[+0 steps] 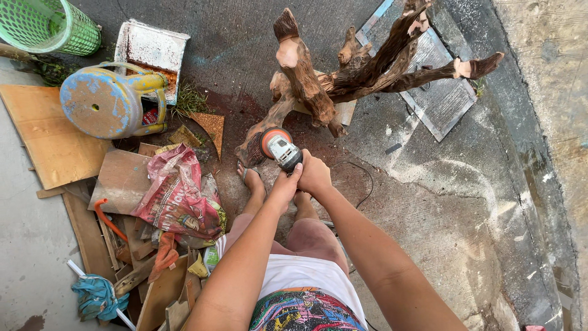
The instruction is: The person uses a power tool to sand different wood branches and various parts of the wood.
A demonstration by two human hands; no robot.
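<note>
Both hands, left hand (288, 179) and right hand (314, 173), clamp grey-orange angle grinder (280, 147), disc against near-left foot of gnarled brown driftwood root (343, 76) on concrete. Limb tips look pale, sanded; bulk dark, rough.

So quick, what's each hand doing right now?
Left hand: closed on the angle grinder, at its rear.
Right hand: closed on the same grinder, beside the left.

Grinder (280, 147) rear under hands (303, 176); basket (49, 24), top branch (416, 15) cut off at frame edge.
</note>
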